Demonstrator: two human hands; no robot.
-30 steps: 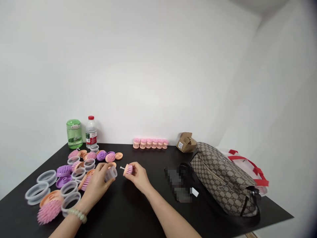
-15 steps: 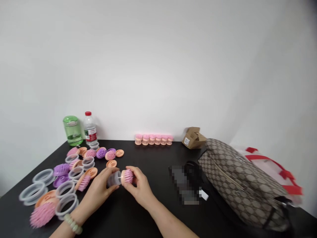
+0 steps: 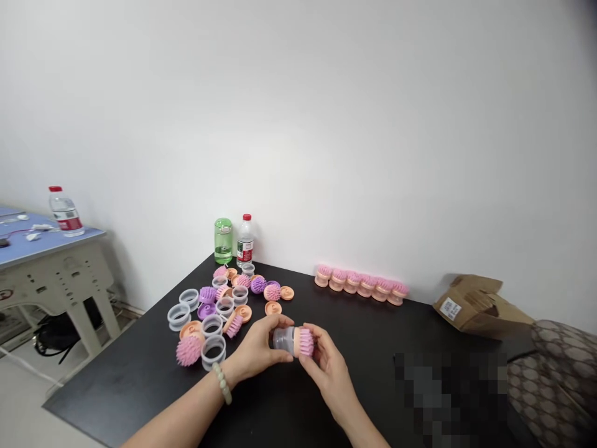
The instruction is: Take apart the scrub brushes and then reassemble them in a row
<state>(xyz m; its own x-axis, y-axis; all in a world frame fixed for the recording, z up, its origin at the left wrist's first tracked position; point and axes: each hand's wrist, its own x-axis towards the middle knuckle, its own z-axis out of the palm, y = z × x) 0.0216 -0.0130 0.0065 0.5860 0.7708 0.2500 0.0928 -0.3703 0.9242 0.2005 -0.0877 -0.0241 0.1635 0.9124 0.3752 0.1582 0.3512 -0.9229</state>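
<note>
My left hand [image 3: 256, 348], with a beaded bracelet at the wrist, grips a clear plastic ring-shaped body [image 3: 282, 340] between thumb and fingers. Against its right side, my right hand [image 3: 330, 366] holds a brush head [image 3: 305, 342] with pink bristles and a peach base. The two parts touch, lying sideways above the black table [image 3: 280, 410]. Left of my hands are several loose clear rings [image 3: 213, 350], pink brush heads [image 3: 189, 351], purple brush heads [image 3: 208, 295] and peach caps [image 3: 273, 308].
A row of several pink-bristled brushes [image 3: 352, 283] stands by the wall. A green bottle [image 3: 223, 241] and a water bottle [image 3: 245, 242] stand at the back corner. On the right are a cardboard box [image 3: 480, 308] and a patterned bag [image 3: 536, 392]. A blue-topped desk [image 3: 51, 242] is at far left.
The brush head and clear body, joined only by a thin stem before, now meet. My view has turned left, so everything appears further right and the blue-topped desk shows.
</note>
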